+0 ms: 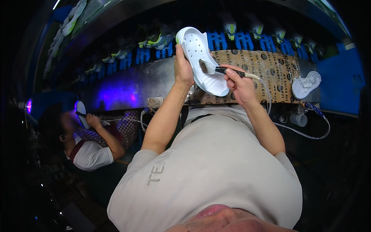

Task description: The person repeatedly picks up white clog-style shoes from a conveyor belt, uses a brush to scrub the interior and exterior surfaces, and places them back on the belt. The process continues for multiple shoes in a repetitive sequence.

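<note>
My left hand (184, 70) grips a white shoe sole (193, 41) by its left edge and tilts it up over the bench. Small holes dot the sole's upper end, and ridges cross its lower part. In my right hand (241, 88) is a brush (232, 71) with a dark handle, its bristles resting on or just above the sole's inner face near the middle. A thin clear tube (266, 87) runs from the handle's end down past my right forearm. Further right lies a second white sole (306, 84) with crumpled white material on it.
Brown printed paper (266, 63) covers part of the metal bench (112, 91). Behind it stand several shoes on blue holders (243, 40). At left a co-worker (92, 150) holds another sole (82, 112). A clear jar (298, 119) sits below the bench edge.
</note>
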Action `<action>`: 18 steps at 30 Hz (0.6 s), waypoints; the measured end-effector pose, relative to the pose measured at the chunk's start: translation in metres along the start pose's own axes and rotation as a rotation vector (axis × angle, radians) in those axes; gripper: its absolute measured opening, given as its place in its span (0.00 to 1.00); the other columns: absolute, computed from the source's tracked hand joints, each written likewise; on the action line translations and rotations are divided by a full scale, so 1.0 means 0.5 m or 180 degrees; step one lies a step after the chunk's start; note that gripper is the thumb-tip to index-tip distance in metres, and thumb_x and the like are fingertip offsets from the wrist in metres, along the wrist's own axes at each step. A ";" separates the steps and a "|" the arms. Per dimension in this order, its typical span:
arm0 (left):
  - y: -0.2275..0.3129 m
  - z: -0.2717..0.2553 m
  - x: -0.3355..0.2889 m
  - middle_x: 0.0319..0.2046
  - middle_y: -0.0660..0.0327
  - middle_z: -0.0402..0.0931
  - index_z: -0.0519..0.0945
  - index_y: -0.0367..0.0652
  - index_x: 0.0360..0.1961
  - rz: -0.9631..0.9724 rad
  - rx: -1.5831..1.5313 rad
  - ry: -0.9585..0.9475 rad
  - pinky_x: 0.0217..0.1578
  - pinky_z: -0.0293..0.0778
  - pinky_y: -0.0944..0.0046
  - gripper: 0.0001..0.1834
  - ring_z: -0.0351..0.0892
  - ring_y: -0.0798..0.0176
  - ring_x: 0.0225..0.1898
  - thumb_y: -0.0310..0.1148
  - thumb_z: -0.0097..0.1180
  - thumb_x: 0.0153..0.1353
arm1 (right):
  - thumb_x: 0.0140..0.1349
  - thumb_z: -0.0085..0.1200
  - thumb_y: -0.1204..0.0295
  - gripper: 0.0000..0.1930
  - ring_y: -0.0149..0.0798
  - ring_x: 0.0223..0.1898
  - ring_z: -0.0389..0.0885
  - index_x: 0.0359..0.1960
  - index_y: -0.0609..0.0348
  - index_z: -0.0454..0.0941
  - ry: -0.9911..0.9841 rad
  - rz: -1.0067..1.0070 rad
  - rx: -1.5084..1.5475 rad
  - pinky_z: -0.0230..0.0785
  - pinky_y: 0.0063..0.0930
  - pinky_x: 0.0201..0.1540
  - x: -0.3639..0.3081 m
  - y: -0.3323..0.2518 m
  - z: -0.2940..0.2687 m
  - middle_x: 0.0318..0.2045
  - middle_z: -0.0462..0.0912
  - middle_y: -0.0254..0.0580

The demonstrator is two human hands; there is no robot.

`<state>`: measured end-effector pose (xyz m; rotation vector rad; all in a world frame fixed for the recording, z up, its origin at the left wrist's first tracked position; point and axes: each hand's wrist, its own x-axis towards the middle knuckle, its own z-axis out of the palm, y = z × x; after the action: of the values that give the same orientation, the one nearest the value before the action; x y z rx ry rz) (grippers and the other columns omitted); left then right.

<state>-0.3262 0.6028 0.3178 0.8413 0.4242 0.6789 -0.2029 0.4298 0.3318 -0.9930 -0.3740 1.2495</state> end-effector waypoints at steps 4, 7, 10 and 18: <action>0.049 0.027 0.016 0.42 0.49 0.80 0.71 0.37 0.59 -0.0062 -0.0138 -0.0236 0.46 0.82 0.49 0.46 0.82 0.51 0.43 0.65 0.13 0.72 | 0.69 0.56 0.70 0.18 0.21 0.23 0.63 0.56 0.67 0.78 -0.0262 -0.0002 0.0324 0.54 0.15 0.24 -0.011 -0.015 -0.028 0.27 0.76 0.32; 0.080 0.043 0.036 0.38 0.49 0.82 0.74 0.37 0.56 -0.0031 0.0168 -0.0353 0.41 0.84 0.53 0.45 0.85 0.53 0.39 0.64 0.13 0.73 | 0.66 0.59 0.71 0.16 0.20 0.23 0.65 0.52 0.66 0.81 -0.0334 -0.0158 -0.0296 0.56 0.15 0.24 -0.019 -0.047 -0.022 0.29 0.79 0.33; 0.120 0.078 0.053 0.36 0.50 0.83 0.76 0.38 0.55 -0.0144 0.0806 -0.0474 0.39 0.86 0.55 0.44 0.87 0.55 0.37 0.62 0.13 0.74 | 0.63 0.62 0.70 0.14 0.22 0.29 0.73 0.48 0.61 0.86 -0.1134 -0.1003 -0.1882 0.64 0.16 0.31 -0.021 -0.067 -0.026 0.34 0.84 0.34; 0.142 0.149 0.086 0.43 0.44 0.82 0.79 0.38 0.57 -0.0696 0.2826 -0.0690 0.41 0.82 0.58 0.39 0.86 0.54 0.43 0.64 0.33 0.73 | 0.57 0.66 0.72 0.15 0.34 0.33 0.78 0.47 0.55 0.87 -0.2123 -0.0911 -0.2775 0.71 0.29 0.37 -0.023 -0.140 0.000 0.35 0.84 0.38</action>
<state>-0.2784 0.6270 0.4156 1.6586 0.6192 0.1620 -0.1636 0.4203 0.3898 -1.1468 -1.6230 1.1261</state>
